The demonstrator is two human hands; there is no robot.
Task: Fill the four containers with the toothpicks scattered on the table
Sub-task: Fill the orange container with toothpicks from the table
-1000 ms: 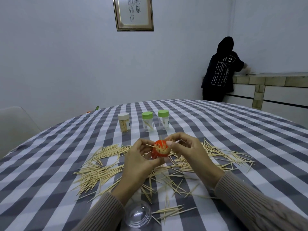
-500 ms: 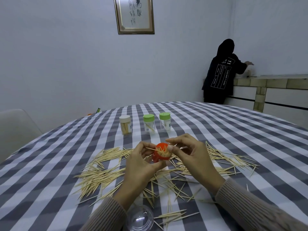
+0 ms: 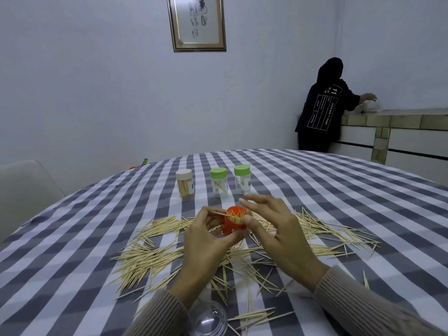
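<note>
Your left hand (image 3: 208, 241) grips the orange container (image 3: 234, 223) just above the table (image 3: 339, 204), thumb under its lower side and fingers curled round its far edge. Its open mouth tilts toward you and a bundle of toothpicks (image 3: 234, 218) sticks out of it, one lying across the rim to the left. Your right hand (image 3: 278, 235) is just right of the orange container with its fingers spread and relaxed; the thumb tip lies against the container's right rim, and the forefinger reaches over the top, blurred.

Loose toothpicks (image 3: 150, 258) lie scattered on the checked cloth all round the orange container: a thick heap to its left, a long spread (image 3: 327, 235) to its right, and thinner strays nearer you.

Beyond the orange container three more containers stand upright in a row. The white-capped one (image 3: 184, 183) on the left looks nearly full of toothpicks. The two green-capped ones, middle (image 3: 219, 182) and right (image 3: 242, 178), are clear and hold only a few each.

Nearer you than the orange container, at the bottom edge of the view, a clear plastic dome (image 3: 208, 321) rests on the table between your sleeves.

Far past the table a person in black (image 3: 324, 110) stands at a counter (image 3: 400, 120), back turned. A framed picture (image 3: 197, 23) hangs on the wall, and a pale chair (image 3: 24, 187) stands at the table's left.
</note>
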